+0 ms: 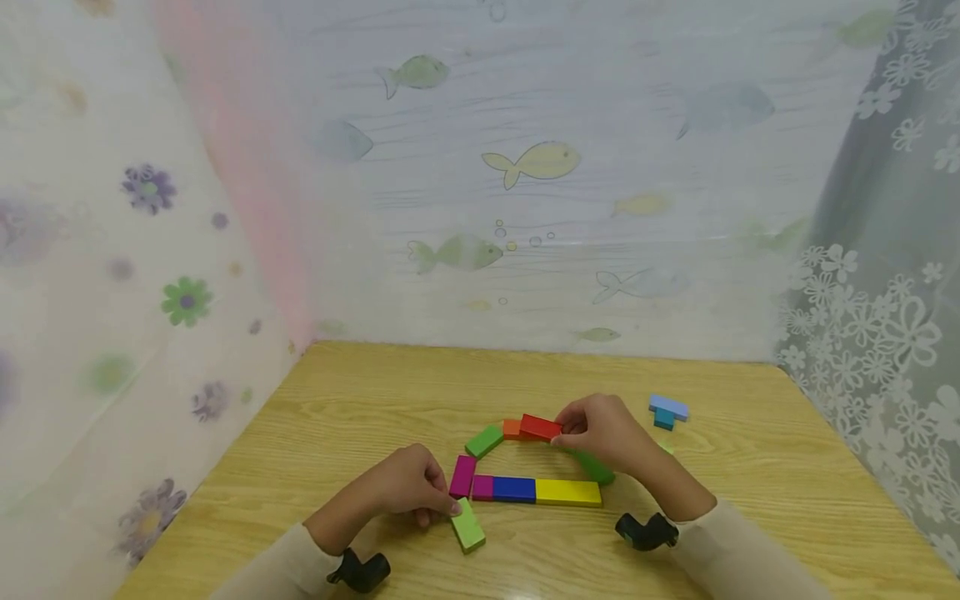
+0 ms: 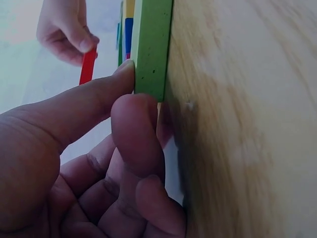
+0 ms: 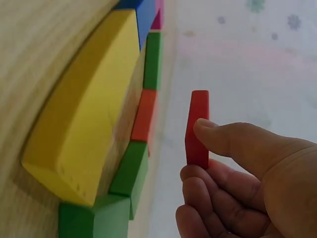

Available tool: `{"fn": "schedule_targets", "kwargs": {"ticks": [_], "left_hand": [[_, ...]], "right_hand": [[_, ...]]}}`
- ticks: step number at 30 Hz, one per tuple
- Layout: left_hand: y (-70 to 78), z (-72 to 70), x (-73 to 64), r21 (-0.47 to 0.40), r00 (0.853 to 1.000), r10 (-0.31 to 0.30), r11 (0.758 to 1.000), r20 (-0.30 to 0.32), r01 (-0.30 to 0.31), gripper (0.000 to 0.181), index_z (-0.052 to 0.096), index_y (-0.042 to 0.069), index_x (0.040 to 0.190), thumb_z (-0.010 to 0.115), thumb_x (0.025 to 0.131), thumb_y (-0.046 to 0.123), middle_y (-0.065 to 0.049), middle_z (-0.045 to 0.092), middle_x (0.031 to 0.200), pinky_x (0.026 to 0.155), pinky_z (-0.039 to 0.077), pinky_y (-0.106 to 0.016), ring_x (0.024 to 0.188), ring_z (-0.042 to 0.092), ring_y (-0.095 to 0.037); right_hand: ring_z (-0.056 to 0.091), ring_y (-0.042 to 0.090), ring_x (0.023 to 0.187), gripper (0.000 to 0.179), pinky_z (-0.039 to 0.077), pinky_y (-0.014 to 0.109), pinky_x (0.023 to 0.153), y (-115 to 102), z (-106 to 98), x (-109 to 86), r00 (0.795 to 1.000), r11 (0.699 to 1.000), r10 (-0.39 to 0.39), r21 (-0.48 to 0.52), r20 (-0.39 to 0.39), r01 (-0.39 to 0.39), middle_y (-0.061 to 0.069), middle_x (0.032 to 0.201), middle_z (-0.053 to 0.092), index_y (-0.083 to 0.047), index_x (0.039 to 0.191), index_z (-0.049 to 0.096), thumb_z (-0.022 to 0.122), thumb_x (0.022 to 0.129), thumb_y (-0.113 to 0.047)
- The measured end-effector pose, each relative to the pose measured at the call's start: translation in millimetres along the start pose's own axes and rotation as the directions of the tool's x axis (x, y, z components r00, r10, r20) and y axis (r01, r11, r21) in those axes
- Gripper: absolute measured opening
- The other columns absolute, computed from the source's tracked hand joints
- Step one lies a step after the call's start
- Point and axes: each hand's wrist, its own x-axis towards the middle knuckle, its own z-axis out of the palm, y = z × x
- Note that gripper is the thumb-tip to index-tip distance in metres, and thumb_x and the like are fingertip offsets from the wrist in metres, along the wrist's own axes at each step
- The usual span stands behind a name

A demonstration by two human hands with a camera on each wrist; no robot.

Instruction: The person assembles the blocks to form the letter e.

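Note:
In the head view my left hand [image 1: 408,483] pinches one end of a light green block [image 1: 468,527] at the near left of a ring of coloured blocks. The left wrist view shows that block [image 2: 153,49] at the table surface, thumb on one side. My right hand [image 1: 603,433] holds a red block [image 1: 538,427] between thumb and fingers, raised above the ring's far side, as the right wrist view shows [image 3: 199,104]. The ring has a yellow block [image 1: 567,492], a blue block [image 1: 514,489], magenta blocks [image 1: 462,477], green blocks [image 1: 484,441] and an orange block [image 1: 512,429].
Behind the right hand lie a light blue block [image 1: 669,407] and a teal block [image 1: 663,419], touching. A pale green piece [image 1: 665,448] is mostly hidden by the right wrist. Patterned curtains [image 1: 540,208] surround the wooden table [image 1: 375,375] at the back and sides.

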Motion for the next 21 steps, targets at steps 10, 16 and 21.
{"fn": "schedule_targets", "kwargs": {"ticks": [10,16,21], "left_hand": [[-2.7,1.2,2.4,-0.022,1.000,0.016,1.000,-0.001,-0.016,0.021,0.076,0.014,0.073,0.088,0.084,0.027,0.000,0.070,0.064,0.051,0.045,-0.024,0.052,0.065,-0.012],[-4.7,1.4,2.9,-0.027,1.000,0.015,1.000,0.001,-0.015,0.022,0.075,0.014,0.072,0.087,0.084,0.027,0.000,0.069,0.063,0.050,0.045,-0.024,0.052,0.065,-0.012],[-6.9,1.7,3.3,-0.033,1.000,0.014,0.999,0.005,-0.013,0.023,0.075,0.013,0.072,0.087,0.084,0.028,0.000,0.070,0.064,0.050,0.044,-0.024,0.052,0.065,-0.012]], "right_hand": [[0.067,0.009,0.075,0.022,0.056,0.023,0.067,-14.9,7.9,-23.9,0.997,0.998,-0.053,0.047,0.049,0.051,-0.009,0.082,0.072,-0.012,0.100,0.078,0.085,0.087,-0.028],[0.065,0.004,0.074,0.020,0.055,0.022,0.068,-22.6,13.0,-38.5,0.993,0.996,-0.081,0.053,0.085,0.077,-0.012,0.082,0.071,-0.016,0.098,0.078,0.085,0.086,-0.030],[0.062,0.000,0.074,0.018,0.054,0.022,0.067,-26.0,17.6,-48.4,0.989,0.993,-0.109,0.049,0.097,0.105,-0.014,0.081,0.070,-0.018,0.094,0.078,0.088,0.084,-0.029]]}}
